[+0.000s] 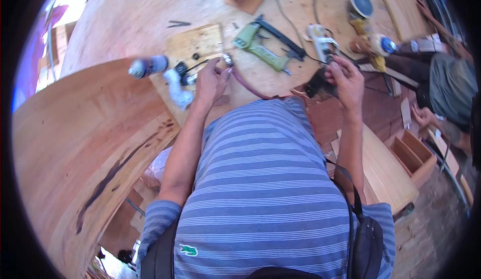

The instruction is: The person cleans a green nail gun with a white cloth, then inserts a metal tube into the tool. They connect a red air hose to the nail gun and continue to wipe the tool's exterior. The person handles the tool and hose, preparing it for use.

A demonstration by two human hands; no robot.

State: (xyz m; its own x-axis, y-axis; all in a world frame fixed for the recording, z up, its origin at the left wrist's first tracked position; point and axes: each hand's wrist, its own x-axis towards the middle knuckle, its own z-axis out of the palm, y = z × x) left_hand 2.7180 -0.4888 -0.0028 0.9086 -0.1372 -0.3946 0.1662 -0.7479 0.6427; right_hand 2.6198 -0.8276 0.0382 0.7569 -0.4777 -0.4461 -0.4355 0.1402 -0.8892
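My left hand [213,82] is closed over the workbench, its thumb and forefinger pinched on a reddish air hose [244,82] just below its metal coupling [227,58]. Raised at the right, my right hand [346,82] has its fingers pressed together around the end of a black cord [314,59], partly hidden by the fingers. Beyond that hand stands a white power strip [319,34]. Between the two hands lies a green and black nail gun [265,48]. A blurred dark object [319,84] sits beside my right wrist.
A white and blue bottle [149,66] and a crumpled white piece [177,89] lie left of my left hand. A large curved wooden panel [75,123] fills the left side. Yellow power tools [368,43] are at the right, near another person's hand [425,116]. A wooden box [412,155] stands low right.
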